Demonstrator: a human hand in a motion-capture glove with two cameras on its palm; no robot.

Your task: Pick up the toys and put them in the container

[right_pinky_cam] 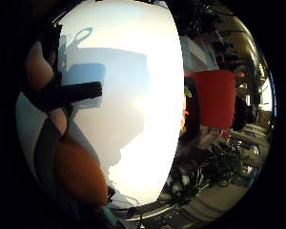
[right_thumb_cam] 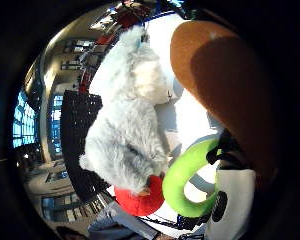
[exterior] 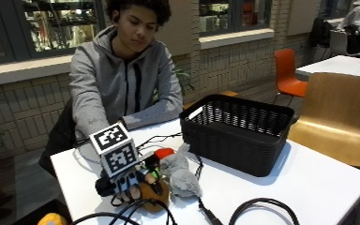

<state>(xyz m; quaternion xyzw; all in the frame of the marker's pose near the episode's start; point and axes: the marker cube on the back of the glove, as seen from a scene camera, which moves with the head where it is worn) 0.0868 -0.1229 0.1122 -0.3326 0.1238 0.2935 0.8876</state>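
My gloved right hand (exterior: pixel 129 185) is low over the near left part of the white table (exterior: pixel 304 183). Its fingers curl over a brown-orange toy (exterior: pixel 152 194), which looms close to the palm in the thumb side view (right_thumb_cam: pixel 225 90). A green ring (right_thumb_cam: pixel 187 180) lies on the table right beside the hand. Just past it lie a grey plush toy (exterior: pixel 179 172) and a red toy (exterior: pixel 164 153). The black mesh basket (exterior: pixel 239 133) stands beyond them toward the right, with nothing visible inside it.
Black cables (exterior: pixel 255 208) snake over the table's front edge, and one runs past the plush. A wooden chair (exterior: pixel 333 119) stands to the right of the table. The person's bare left arm rests behind the toys.
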